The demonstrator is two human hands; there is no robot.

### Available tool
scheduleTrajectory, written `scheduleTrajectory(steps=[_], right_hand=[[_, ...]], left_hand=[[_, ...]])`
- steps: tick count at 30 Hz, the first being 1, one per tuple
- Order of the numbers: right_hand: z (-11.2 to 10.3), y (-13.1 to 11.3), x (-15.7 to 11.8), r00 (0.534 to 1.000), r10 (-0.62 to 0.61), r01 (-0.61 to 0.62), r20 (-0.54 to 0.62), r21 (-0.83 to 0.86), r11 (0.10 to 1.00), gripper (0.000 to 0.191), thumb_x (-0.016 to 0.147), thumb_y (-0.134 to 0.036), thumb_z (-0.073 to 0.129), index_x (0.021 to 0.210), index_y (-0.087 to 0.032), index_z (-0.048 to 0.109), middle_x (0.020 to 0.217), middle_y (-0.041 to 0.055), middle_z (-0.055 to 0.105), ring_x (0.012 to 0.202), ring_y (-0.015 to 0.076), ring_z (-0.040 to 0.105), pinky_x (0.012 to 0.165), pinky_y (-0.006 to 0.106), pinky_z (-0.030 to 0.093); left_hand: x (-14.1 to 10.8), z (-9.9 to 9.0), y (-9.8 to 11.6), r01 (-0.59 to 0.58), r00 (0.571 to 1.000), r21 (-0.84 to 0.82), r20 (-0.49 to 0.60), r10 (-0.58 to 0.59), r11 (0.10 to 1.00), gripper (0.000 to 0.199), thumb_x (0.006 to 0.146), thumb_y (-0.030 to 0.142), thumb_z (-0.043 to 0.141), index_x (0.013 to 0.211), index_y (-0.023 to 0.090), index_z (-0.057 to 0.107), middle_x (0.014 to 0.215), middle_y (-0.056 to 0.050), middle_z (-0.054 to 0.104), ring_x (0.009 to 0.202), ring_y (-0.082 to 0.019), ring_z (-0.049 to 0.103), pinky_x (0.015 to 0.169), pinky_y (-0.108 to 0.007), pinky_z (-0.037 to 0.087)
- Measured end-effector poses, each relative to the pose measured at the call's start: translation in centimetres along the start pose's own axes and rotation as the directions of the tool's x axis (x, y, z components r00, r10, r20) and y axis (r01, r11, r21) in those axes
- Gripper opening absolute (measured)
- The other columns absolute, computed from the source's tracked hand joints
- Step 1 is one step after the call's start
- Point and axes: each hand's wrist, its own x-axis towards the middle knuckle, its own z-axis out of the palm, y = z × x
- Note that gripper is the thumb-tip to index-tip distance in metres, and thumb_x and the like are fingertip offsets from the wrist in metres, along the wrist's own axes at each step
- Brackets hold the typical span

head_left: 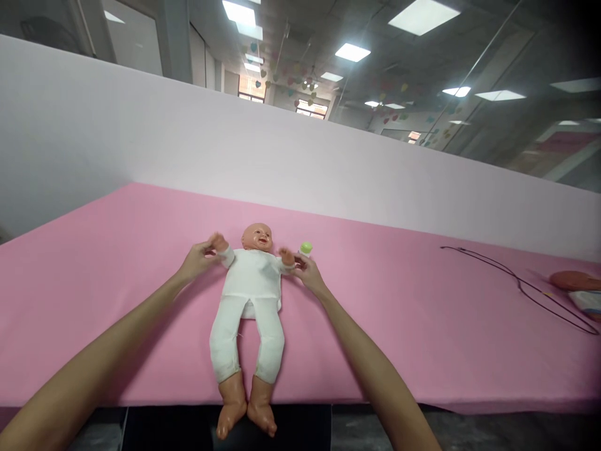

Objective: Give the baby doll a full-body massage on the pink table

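Observation:
A baby doll (251, 282) lies on its back on a pink-covered table (399, 313), with a plastic head, hands and feet and a white cloth body. Its feet hang over the near table edge. My left hand (200, 262) grips the doll's arm at the white cuff, on the left side of the picture. My right hand (303, 270) holds the doll's other arm near the wrist. A small bottle with a green top (306, 248) stands just beyond my right hand, close to the doll's head.
A black cord (519, 285) lies in loops on the pink cover at the right. Past it, at the right edge, are an orange rounded object (575, 280) and a pale packet (586, 302). A white partition (235, 131) runs along the table's far side.

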Motion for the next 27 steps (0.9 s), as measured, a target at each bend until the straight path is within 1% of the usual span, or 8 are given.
scheduleTrajectory(steps=[4, 8, 11, 15, 18, 23, 25, 27], right_hand=[[2.0, 1.1, 4.0, 0.949, 0.191, -0.167, -0.251, 0.114, 0.979, 0.030, 0.073, -0.035, 0.083, 0.097, -0.019, 0.075, 0.101, 0.0089, 0.079, 0.096, 0.0263, 0.073, 0.087, 0.038, 0.058], [3.3, 2.7, 5.1, 0.919, 0.285, -0.264, -0.272, 0.111, 0.958, 0.026, 0.073, -0.041, 0.082, 0.071, -0.019, 0.069, 0.072, 0.0071, 0.074, 0.077, 0.0259, 0.071, 0.072, 0.039, 0.058], [2.9, 2.5, 4.4, 0.923, 0.277, -0.252, -0.268, 0.126, 0.960, 0.027, 0.071, -0.042, 0.084, 0.078, -0.018, 0.072, 0.080, 0.0075, 0.077, 0.082, 0.0256, 0.072, 0.075, 0.038, 0.057], [0.8, 0.4, 1.6, 0.988, 0.090, -0.080, -0.127, 0.082, 0.993, 0.050, 0.067, -0.039, 0.091, 0.111, -0.020, 0.076, 0.115, 0.0097, 0.079, 0.101, 0.0263, 0.071, 0.088, 0.038, 0.056], [-0.8, -0.7, -1.5, 0.990, -0.106, 0.117, 0.097, -0.111, 0.987, 0.037, 0.083, -0.042, 0.083, 0.114, -0.023, 0.077, 0.120, 0.0094, 0.078, 0.106, 0.0280, 0.070, 0.093, 0.042, 0.055], [-1.3, -0.4, -4.8, 0.907, -0.257, 0.360, 0.333, -0.303, 0.882, 0.023, 0.102, -0.038, 0.059, 0.109, -0.027, 0.078, 0.112, 0.0078, 0.079, 0.112, 0.0286, 0.069, 0.103, 0.047, 0.051], [-1.0, -0.2, -4.7, 0.925, -0.251, 0.332, 0.285, -0.286, 0.899, 0.022, 0.101, -0.036, 0.059, 0.110, -0.027, 0.078, 0.114, 0.0077, 0.079, 0.112, 0.0283, 0.069, 0.102, 0.046, 0.052], [-0.4, -0.3, -3.7, 0.967, -0.191, 0.228, 0.171, -0.235, 0.945, 0.023, 0.097, -0.035, 0.063, 0.114, -0.027, 0.077, 0.118, 0.0077, 0.078, 0.111, 0.0280, 0.070, 0.098, 0.044, 0.053]], left_hand=[[3.9, 2.6, -0.4, 0.245, 0.963, -0.130, -0.083, -0.257, 0.961, 0.060, 0.054, 0.061, 0.091, 0.092, 0.016, 0.077, 0.087, -0.008, 0.079, 0.075, -0.023, 0.069, 0.065, -0.031, 0.051], [5.5, 3.9, -1.4, 0.356, 0.929, -0.059, -0.081, -0.360, 0.933, 0.055, 0.051, 0.066, 0.089, 0.054, 0.018, 0.064, 0.043, -0.001, 0.054, 0.044, -0.014, 0.047, 0.048, -0.029, 0.036], [5.0, 2.9, -1.3, 0.350, 0.934, -0.061, -0.053, -0.353, 0.935, 0.054, 0.050, 0.064, 0.090, 0.061, 0.016, 0.070, 0.051, -0.004, 0.063, 0.048, -0.016, 0.053, 0.050, -0.029, 0.041], [2.2, -0.3, -0.2, 0.162, 0.986, -0.050, -0.037, -0.163, 0.986, 0.058, 0.058, 0.057, 0.092, 0.097, 0.016, 0.079, 0.097, -0.010, 0.080, 0.084, -0.027, 0.072, 0.072, -0.033, 0.055], [-0.8, -2.3, 0.3, -0.069, 0.992, 0.112, 0.117, 0.056, 0.991, 0.044, 0.074, 0.053, 0.085, 0.102, 0.019, 0.081, 0.108, -0.011, 0.081, 0.100, -0.032, 0.074, 0.084, -0.039, 0.057], [-4.7, -2.5, 0.3, -0.466, 0.834, 0.311, 0.467, 0.294, 0.828, 0.024, 0.097, 0.041, 0.064, 0.105, 0.027, 0.082, 0.113, -0.008, 0.080, 0.116, -0.029, 0.070, 0.100, -0.039, 0.053], [-5.0, -2.1, 0.2, -0.473, 0.831, 0.322, 0.473, 0.294, 0.820, 0.022, 0.097, 0.039, 0.063, 0.100, 0.028, 0.082, 0.110, -0.007, 0.081, 0.114, -0.028, 0.070, 0.097, -0.038, 0.053], [-4.4, -1.7, 0.2, -0.332, 0.917, 0.285, 0.321, 0.237, 0.899, 0.019, 0.092, 0.039, 0.068, 0.091, 0.025, 0.081, 0.101, -0.007, 0.080, 0.104, -0.028, 0.072, 0.089, -0.036, 0.055]])
